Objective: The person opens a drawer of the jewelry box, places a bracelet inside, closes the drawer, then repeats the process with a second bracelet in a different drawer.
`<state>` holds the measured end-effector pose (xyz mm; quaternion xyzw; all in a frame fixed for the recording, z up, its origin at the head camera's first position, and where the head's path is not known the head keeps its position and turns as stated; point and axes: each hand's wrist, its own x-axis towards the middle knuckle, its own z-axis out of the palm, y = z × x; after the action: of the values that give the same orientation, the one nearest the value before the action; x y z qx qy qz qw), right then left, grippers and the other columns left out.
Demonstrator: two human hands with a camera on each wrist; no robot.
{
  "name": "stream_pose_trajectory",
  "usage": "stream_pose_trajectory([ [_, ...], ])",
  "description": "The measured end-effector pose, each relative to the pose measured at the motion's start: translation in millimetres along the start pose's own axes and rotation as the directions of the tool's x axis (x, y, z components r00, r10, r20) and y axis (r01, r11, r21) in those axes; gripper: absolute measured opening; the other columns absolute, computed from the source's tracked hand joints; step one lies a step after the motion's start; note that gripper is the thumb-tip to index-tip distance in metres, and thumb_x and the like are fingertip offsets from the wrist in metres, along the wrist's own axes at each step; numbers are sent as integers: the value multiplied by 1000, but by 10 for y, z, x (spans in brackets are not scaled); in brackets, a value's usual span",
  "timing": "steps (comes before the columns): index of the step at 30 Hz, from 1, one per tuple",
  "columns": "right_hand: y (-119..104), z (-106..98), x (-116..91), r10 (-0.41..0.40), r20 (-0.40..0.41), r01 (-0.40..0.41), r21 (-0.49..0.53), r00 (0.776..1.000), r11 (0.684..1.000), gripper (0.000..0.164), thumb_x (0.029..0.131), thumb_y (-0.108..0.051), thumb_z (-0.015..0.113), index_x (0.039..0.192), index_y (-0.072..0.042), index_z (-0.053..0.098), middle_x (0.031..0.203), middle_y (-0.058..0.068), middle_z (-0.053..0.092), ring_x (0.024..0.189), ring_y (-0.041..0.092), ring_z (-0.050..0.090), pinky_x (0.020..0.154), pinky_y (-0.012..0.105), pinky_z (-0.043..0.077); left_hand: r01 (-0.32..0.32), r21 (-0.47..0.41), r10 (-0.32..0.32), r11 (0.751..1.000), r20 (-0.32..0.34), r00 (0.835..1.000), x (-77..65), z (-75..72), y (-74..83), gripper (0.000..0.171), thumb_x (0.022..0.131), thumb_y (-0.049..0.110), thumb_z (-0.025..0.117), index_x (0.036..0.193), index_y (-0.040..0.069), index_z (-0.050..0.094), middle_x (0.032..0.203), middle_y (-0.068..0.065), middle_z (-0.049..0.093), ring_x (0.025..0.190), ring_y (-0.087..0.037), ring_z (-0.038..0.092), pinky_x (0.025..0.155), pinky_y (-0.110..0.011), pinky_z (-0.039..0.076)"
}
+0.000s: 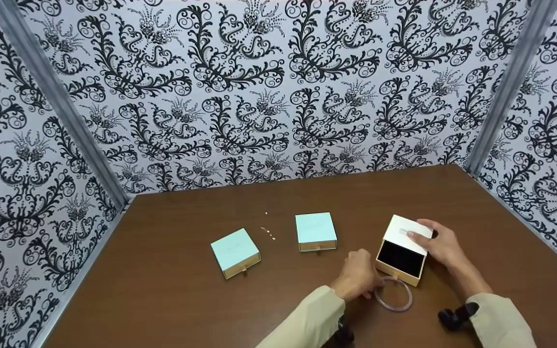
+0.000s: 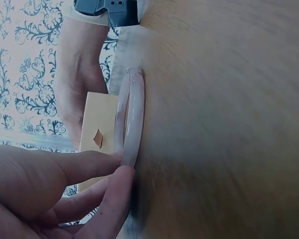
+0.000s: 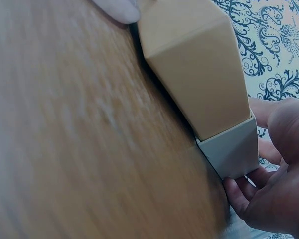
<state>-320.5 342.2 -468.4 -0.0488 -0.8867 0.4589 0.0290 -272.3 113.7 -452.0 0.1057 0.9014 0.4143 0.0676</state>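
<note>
My left hand (image 1: pixel 358 273) pinches a pale, translucent lilac bangle (image 1: pixel 397 308) between thumb and fingers. In the left wrist view the bangle (image 2: pixel 135 114) stands close over the wooden surface, right in front of the box's drawer. That gift box has a white sleeve (image 1: pixel 398 229) and a tan drawer (image 1: pixel 398 273) with a black lining, pulled partway out toward me. My right hand (image 1: pixel 443 244) grips the sleeve, thumb on top and fingers along its right side. The right wrist view shows the fingers around the far end of the sleeve (image 3: pixel 233 149), behind the drawer (image 3: pixel 199 74).
Two closed mint-green boxes with tan drawers stand to the left, one turned at an angle (image 1: pixel 235 247) and one nearer the middle (image 1: pixel 315 228). Small pale specks (image 1: pixel 268 232) show between them on the brown table (image 1: pixel 172 290). Patterned wall panels (image 1: pixel 269 96) enclose the back and sides.
</note>
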Motion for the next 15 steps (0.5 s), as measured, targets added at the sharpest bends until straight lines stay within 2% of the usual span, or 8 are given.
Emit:
stream_pose_trajectory([
  [4, 8, 2, 0, -6, -11, 6, -8, 1000, 1000, 74, 96, -41, 66, 147, 6, 40, 150, 38, 37, 128, 42, 41, 103, 43, 37, -3, -10, 3, 1000, -9, 1000, -10, 1, 7, 24, 74, 2, 87, 58, -1, 68, 42, -7, 58, 35, -21, 61, 33, -22, 45],
  [9, 11, 5, 4, -10, -26, 10, -11, 1000, 1000, 73, 95, -40, 68, 146, 7, 42, 147, 38, 41, 125, 41, 44, 97, 34, 39, -38, 53, 39, 998, -25, 999, -21, -9, 5, 24, 74, 4, 87, 58, 1, 69, 41, -5, 58, 34, -16, 60, 33, -19, 43],
  [15, 8, 3, 17, -6, -16, 6, 9, 1000, 1000, 74, 95, -39, 68, 146, 7, 40, 150, 38, 36, 132, 44, 38, 109, 49, 35, -57, 63, 57, 996, -4, 998, -17, -56, -5, 26, 74, 5, 87, 58, 4, 67, 42, -4, 58, 34, -14, 59, 34, -18, 43],
])
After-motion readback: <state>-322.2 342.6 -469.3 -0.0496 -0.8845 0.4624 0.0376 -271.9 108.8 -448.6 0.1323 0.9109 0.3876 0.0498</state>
